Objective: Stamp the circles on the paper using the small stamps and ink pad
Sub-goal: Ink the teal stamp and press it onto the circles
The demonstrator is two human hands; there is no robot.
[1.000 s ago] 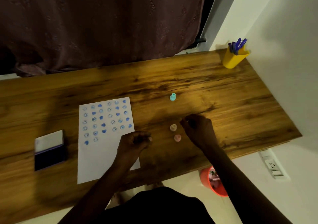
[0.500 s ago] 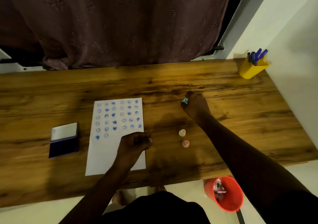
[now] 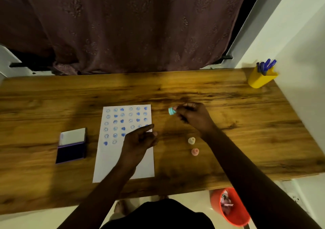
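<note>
Now right hand (image 3: 193, 117) grip pinching teal stamp (image 3: 171, 111), left hand (image 3: 139, 140) grip loose, empty, over paper (image 3: 121, 163)

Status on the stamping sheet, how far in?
Done: the paper carries rows of blue smileys and hearts across its top half. In hand: the right hand pinches the teal stamp above the table; the left hand hovers over the paper. Left: inking at the open ink pad; the bottom half is bare.

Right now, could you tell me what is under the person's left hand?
The left hand lies over the stamped paper, hiding part of its lower right rows. Whether more stamped marks sit under it cannot be seen.
</note>
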